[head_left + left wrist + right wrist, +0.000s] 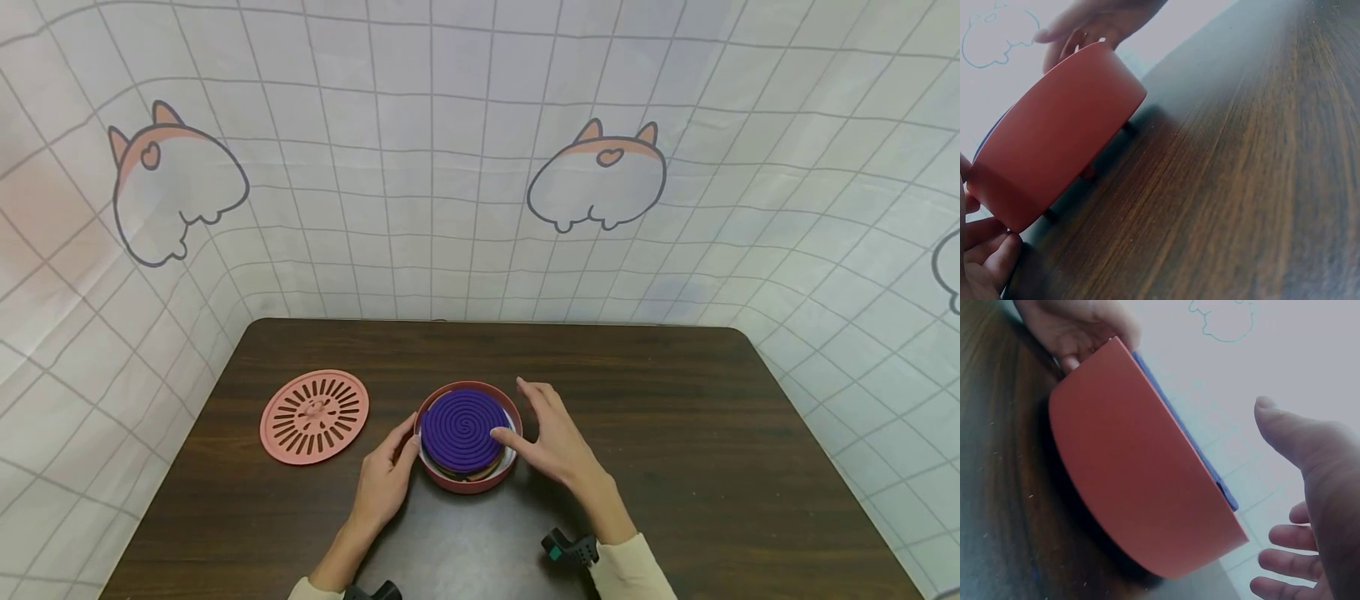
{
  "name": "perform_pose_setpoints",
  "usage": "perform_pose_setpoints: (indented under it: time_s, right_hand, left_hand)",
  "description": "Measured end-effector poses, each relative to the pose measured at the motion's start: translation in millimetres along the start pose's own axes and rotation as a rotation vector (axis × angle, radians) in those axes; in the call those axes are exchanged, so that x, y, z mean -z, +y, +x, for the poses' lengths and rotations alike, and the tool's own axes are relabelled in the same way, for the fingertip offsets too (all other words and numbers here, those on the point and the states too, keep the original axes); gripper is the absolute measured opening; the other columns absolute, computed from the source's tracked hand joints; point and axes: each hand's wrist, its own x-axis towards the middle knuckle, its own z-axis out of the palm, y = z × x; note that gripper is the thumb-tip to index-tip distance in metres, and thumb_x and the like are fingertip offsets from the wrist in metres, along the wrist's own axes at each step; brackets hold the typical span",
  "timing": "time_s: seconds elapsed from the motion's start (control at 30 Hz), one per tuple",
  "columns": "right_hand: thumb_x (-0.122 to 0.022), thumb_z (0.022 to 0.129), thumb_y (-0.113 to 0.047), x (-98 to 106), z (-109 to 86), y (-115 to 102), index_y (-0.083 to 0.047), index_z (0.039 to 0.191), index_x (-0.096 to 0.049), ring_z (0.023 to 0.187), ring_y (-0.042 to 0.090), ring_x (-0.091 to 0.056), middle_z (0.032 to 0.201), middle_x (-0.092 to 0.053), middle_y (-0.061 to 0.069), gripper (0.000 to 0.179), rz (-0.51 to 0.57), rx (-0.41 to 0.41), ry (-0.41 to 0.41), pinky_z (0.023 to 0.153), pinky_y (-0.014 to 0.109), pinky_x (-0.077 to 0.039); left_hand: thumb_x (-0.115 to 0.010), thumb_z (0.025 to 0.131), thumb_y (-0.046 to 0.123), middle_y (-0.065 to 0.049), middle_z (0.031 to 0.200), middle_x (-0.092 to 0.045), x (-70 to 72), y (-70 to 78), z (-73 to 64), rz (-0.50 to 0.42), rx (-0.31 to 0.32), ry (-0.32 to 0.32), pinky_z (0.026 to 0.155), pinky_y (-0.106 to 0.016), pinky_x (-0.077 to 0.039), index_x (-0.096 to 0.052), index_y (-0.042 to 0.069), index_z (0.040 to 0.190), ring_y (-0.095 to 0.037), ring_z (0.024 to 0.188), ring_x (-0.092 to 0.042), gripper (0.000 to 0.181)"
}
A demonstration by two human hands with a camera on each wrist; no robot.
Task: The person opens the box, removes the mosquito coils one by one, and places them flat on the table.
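Note:
A round red mosquito coil holder (pixel 468 487) stands on short legs, seen in the left wrist view. Inside lies a purple spiral mosquito coil (pixel 463 429), with a brownish layer and a white rim showing beneath it. My left hand (pixel 384 482) grips the holder's left side, its fingertips at the rim and lower edge. My right hand (pixel 558 442) hovers at the right side with its fingers spread, holding nothing. Its thumb (pixel 1282 428) reaches over the holder's rim in the head view, apart from the coil in the right wrist view.
A pink slotted round lid (pixel 315 417) lies on the dark wooden table (pixel 675 433), left of the holder. Behind the table and along both sides hangs a white grid-patterned curtain (pixel 450 192) with cartoon animals.

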Motion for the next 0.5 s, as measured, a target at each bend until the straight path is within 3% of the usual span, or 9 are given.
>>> perform_pose_setpoints:
  time_s: [0.5]
  right_hand:
    - [-0.071,0.086,-0.056,-8.9,14.2,-6.0,-0.014,0.149,-0.048,0.123,0.023,-0.05,0.134,-0.053,0.006,0.079,-0.003,0.023,0.004,0.103,0.047,-0.05]
  left_hand:
    - [-0.056,0.103,0.036,0.004,0.14,-0.062,0.6,0.8,-0.8,-0.016,-0.005,0.003,0.108,-0.043,-0.048,-0.057,0.025,0.143,-0.014,0.129,-0.058,0.041]
